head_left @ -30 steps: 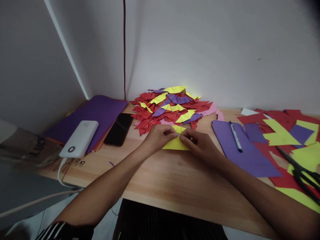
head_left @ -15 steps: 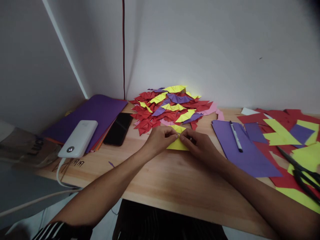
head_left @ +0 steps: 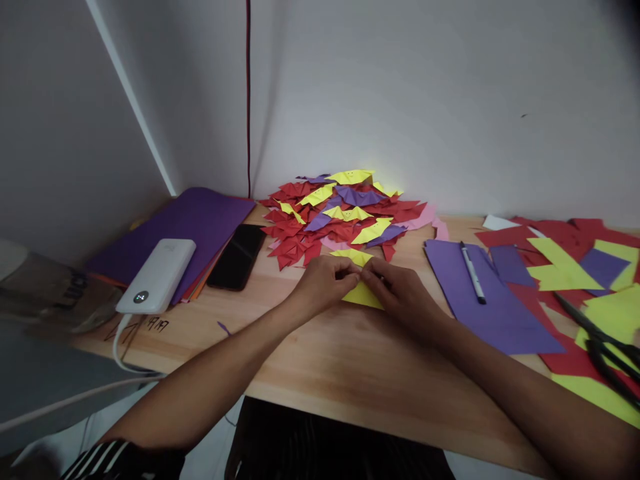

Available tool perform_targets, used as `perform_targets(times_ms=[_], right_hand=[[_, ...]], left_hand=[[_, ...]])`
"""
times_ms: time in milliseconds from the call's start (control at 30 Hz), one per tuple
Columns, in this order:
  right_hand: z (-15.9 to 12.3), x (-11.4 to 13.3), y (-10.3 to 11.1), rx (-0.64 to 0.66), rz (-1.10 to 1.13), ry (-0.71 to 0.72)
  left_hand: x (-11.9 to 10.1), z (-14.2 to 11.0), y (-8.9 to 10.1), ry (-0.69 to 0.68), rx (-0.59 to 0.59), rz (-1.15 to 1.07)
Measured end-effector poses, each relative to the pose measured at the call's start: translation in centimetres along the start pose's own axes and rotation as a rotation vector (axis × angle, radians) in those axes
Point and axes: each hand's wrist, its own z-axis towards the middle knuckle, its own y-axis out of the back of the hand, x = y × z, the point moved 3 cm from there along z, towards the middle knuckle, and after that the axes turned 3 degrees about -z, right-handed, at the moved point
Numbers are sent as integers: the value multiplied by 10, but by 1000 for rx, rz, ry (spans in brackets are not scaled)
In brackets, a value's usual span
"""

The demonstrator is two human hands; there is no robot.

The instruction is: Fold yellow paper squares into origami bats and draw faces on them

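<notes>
A piece of yellow paper [head_left: 363, 297] is pinched between my two hands, low over the wooden table. My left hand [head_left: 327, 279] is closed on its left side, thumb and fingers together. From the right, my right hand [head_left: 393, 281] grips it too, the fingertips of both hands meeting near the middle. Much of the paper is hidden behind my fingers. Just beyond lies a heap of folded paper shapes [head_left: 340, 217] in red, yellow, purple and pink, several of the yellow ones with small drawn faces.
On the left are a white power bank [head_left: 159, 277] with a cable, a black phone [head_left: 237, 259] and purple sheets [head_left: 200, 208]. To the right, a pen [head_left: 473, 273] lies on purple paper [head_left: 493, 320], beside coloured scraps [head_left: 565, 267] and black scissors [head_left: 597, 333].
The yellow paper has turned slightly between my fingers, its lower edge now slanting down to the right. My left hand has shifted a little to the right.
</notes>
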Motion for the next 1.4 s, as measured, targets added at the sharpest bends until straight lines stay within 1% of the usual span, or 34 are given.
perform_targets(times_ms=[133, 267, 367, 600, 700, 800, 933, 1100, 1200, 1300, 1400], right_hand=[[-1, 1, 0, -28, -8, -6], [0, -1, 6, -90, -6, -16], [2, -6, 11, -142, -27, -21], [8, -20, 16, -198, -61, -30], [8, -23, 15, -203, -53, -29], [8, -24, 13, -214, -45, -14], [8, -24, 12, -233, -41, -10], [5, -22, 13, -234, -9, -11], [4, -22, 14, -234, 45, -18], [2, -20, 13, -220, 82, 14], [-1, -13, 8, -171, 67, 71]], left_hand=[[-1, 0, -1, -6, 5, 16], [1, 1, 2, 2, -32, 27], [2, 1, 3, 18, -48, 9], [6, 3, 5, 8, -80, 39], [8, 4, 6, 11, -78, 77], [11, 5, 6, 15, -48, 105], [11, 5, 8, -18, 27, 85], [8, -1, 10, -58, 69, 61], [6, -6, 10, -53, 100, 33], [3, -11, 8, -38, 91, -2], [-1, -17, 2, -64, 64, -22]])
